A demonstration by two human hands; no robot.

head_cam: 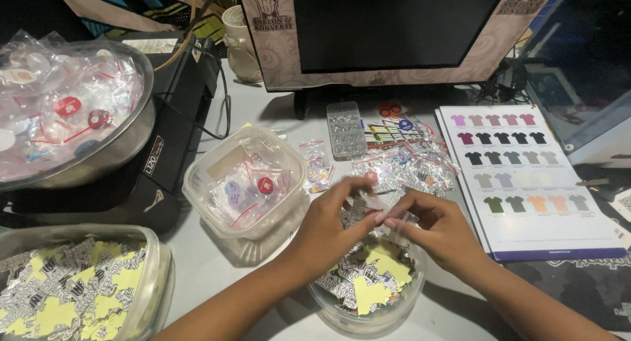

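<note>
Left hand [328, 226] at centre frame, fingers curled, thumb and fingertips pinching a small clear plastic bag [380, 206]. Right hand [439, 228] just right of it, fingers bent in, pinching the same bag from the other side; the fingertips of both hands are touching or nearly so. The bag is held between the hands, just above a round clear container [368, 315] at lower centre filled with yellow and black-and-white die-cut stickers [378, 262]. What is inside the bag cannot be told.

Left of the hands, a square clear tub [197, 183] holds bagged round pin badges [265, 185], red and pale ones. Lower left corner: a bigger clear tub [154, 262] full of the same kind of stickers. Upper left: a metal bowl [125, 144] heaped with bagged badges, sitting on a black machine [174, 137].

Above the hands, a loose pile of small bagged badges [407, 167] lies on the grey table [217, 275], next to a small clear compartment box [346, 129]. Right of frame: a printed shirt colour chart [532, 183], lying flat. Top centre: a dark monitor [394, 25] with a patterned frame; a pale cup [242, 45] stands just left of it.
</note>
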